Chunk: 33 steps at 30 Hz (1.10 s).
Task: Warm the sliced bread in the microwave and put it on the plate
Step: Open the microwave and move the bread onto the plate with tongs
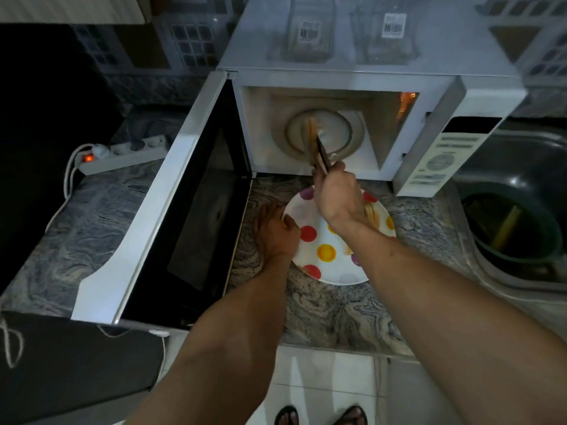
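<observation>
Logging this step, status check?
Right hand grips tongs reaching bread inside open microwave. Left hand steadies dotted plate. Nothing blocking.

The plate (325,240) at centre frame is white with red, yellow, orange and purple polka dots. It lies on a countertop (322,311) of swirling grey, cream and bluish marbling. The microwave (478,96) above it is white, its open door (196,207) at left framing a black window, its cavity lit pale with an orange glow at upper right. At left, a white power strip (122,154) shows a red-orange light.
</observation>
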Motion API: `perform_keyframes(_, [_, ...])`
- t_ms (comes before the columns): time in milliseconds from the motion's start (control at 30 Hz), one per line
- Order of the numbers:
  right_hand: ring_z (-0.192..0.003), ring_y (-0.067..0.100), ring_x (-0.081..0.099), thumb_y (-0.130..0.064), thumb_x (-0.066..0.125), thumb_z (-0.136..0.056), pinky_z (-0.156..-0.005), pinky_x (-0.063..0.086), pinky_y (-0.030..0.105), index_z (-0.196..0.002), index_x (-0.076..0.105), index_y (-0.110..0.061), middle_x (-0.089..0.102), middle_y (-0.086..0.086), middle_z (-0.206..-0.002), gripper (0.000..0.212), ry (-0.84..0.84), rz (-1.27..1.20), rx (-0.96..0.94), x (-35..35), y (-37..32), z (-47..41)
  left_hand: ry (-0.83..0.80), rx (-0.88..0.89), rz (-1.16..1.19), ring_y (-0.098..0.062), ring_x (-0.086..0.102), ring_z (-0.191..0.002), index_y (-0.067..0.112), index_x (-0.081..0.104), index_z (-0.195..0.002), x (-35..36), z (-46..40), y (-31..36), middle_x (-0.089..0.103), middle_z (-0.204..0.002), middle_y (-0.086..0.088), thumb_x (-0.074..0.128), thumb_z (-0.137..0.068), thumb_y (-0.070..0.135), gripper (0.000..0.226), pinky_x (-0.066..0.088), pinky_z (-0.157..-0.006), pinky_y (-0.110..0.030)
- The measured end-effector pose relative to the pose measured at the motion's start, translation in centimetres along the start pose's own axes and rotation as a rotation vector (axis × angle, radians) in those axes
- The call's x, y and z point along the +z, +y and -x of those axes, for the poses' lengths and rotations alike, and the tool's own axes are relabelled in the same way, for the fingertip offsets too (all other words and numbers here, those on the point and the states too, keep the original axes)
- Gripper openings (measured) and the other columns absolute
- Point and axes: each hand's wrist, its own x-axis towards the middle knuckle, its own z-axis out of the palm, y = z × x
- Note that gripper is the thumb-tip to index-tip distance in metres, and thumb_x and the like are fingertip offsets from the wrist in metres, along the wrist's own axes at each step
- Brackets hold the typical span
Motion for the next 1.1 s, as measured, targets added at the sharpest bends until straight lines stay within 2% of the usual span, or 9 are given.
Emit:
perform_keyframes(100, [-0.090,0.039,0.067,-0.039,0.042,-0.103,-0.060,0.036,0.032,-0.114,0.051,-0.003,0.069,0.019,-0.095,0.038,0.054,0.099,-0.103,-0.6,1.5,3.1,-0.011,0.016,-0.005,-0.034,0.054,-0.124,0.005,0.071,-0.114,-0.3,0.0,0.1,0.064,-0.127,-0.015,0.047,-0.077,0.020,0.047,0.039,-0.109,-0.044])
perform_keyframes(233, [-0.084,0.038,0.068,-0.045,0.039,-0.102,-0.059,0.036,0.032,-0.120,0.051,-0.004,0.070,0.018,-0.091,0.047,0.068,0.194,-0.148,-0.5,3.9,7.9,-0.038,0.007,0.017,-0.033,0.051,-0.127,0.004,0.068,-0.119,-0.3,0.1,-0.1,0.063,-0.130,-0.015,0.045,-0.078,0.020,0.050,0.036,-0.110,-0.044])
perform_keyframes(333, [-0.080,0.037,0.068,-0.043,0.041,-0.103,-0.057,0.040,0.032,-0.120,0.051,-0.003,0.069,0.017,-0.088,0.045,0.037,0.212,-0.156,-0.2,5.7,11.1,-0.058,0.008,0.019,-0.034,0.051,-0.125,0.004,0.068,-0.118,-0.4,0.1,-0.2,0.063,-0.129,-0.015,0.051,-0.081,0.015,0.043,0.037,-0.109,-0.045])
perform_keyframes(467, [-0.079,0.035,0.069,-0.044,0.041,-0.103,-0.059,0.053,0.036,-0.118,0.051,-0.003,0.067,0.017,-0.092,0.045,-0.011,0.246,-0.109,0.1,7.7,14.0,-0.083,-0.011,0.011,-0.033,0.049,-0.128,0.006,0.068,-0.120,-0.6,0.0,-0.3,0.060,-0.133,-0.014,0.054,-0.085,0.013,0.038,0.036,-0.110,-0.045])
perform_keyframes(667, [-0.087,0.037,0.068,-0.043,0.041,-0.103,-0.064,0.050,0.036,-0.128,0.048,-0.001,0.067,0.019,-0.100,0.050,-0.003,0.270,-0.032,-0.1,9.6,15.2,-0.050,0.033,-0.014,-0.035,0.055,-0.118,0.004,0.071,-0.112,-0.5,-0.2,-0.5,0.065,-0.123,-0.016,0.056,-0.081,0.012,0.035,0.041,-0.104,-0.045])
perform_keyframes(867, [-0.084,0.034,0.069,-0.044,0.043,-0.103,-0.059,0.046,0.032,-0.125,0.051,0.001,0.068,0.018,-0.097,0.051,-0.007,0.279,-0.036,0.5,9.7,14.6,-0.076,-0.021,0.009,-0.036,0.055,-0.113,0.008,0.071,-0.105,-0.3,-0.4,-0.6,0.065,-0.118,-0.014,0.048,-0.080,0.018,0.035,0.045,-0.099,-0.047])
perform_keyframes(1033, [-0.083,0.037,0.068,-0.042,0.044,-0.103,-0.058,0.045,0.032,-0.121,0.052,-0.001,0.068,0.019,-0.098,0.045,-0.007,0.206,-0.033,0.7,9.7,13.9,-0.072,-0.017,0.036,-0.031,0.049,-0.127,0.010,0.069,-0.115,-0.5,-0.3,-0.3,0.060,-0.131,-0.010,0.053,-0.086,0.015,0.034,0.038,-0.109,-0.044])
perform_keyframes(1100, [-0.085,0.037,0.068,-0.042,0.043,-0.103,-0.057,0.042,0.031,-0.121,0.051,-0.002,0.067,0.019,-0.099,0.045,-0.014,0.206,-0.031,0.9,9.9,13.7,-0.073,-0.008,0.021,-0.032,0.050,-0.125,0.009,0.070,-0.115,-0.3,-0.3,-0.4,0.061,-0.130,-0.011,0.053,-0.086,0.016,0.034,0.038,-0.108,-0.044])
